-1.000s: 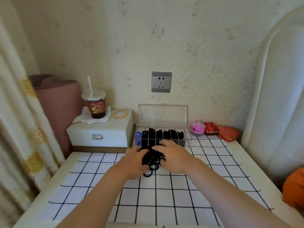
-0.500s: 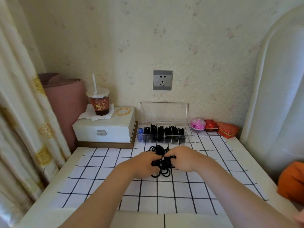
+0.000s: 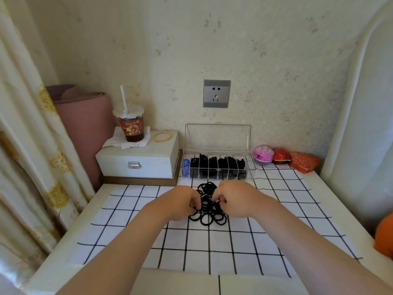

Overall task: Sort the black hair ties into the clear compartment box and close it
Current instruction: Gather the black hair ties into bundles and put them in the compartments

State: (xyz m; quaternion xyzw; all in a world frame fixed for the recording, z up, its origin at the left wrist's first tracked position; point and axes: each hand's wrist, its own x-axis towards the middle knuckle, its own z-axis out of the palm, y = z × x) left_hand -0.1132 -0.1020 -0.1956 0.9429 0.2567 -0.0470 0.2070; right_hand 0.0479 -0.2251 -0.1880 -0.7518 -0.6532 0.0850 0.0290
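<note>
Most of clear compartment box (image 3: 249,173) filled, lid (image 3: 218,137) up | black hair ties (image 3: 209,216) heaped before box | left hand (image 3: 180,204), right hand (image 3: 235,199) each pinch ties

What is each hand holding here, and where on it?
Both grip the pile of black hair ties: the left hand at its left side, the right hand at its right side.

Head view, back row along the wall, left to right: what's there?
Pink rolled mat → iced drink cup → gold bangle → clear compartment box → pink round case → small red box → red heart-shaped box.
</note>
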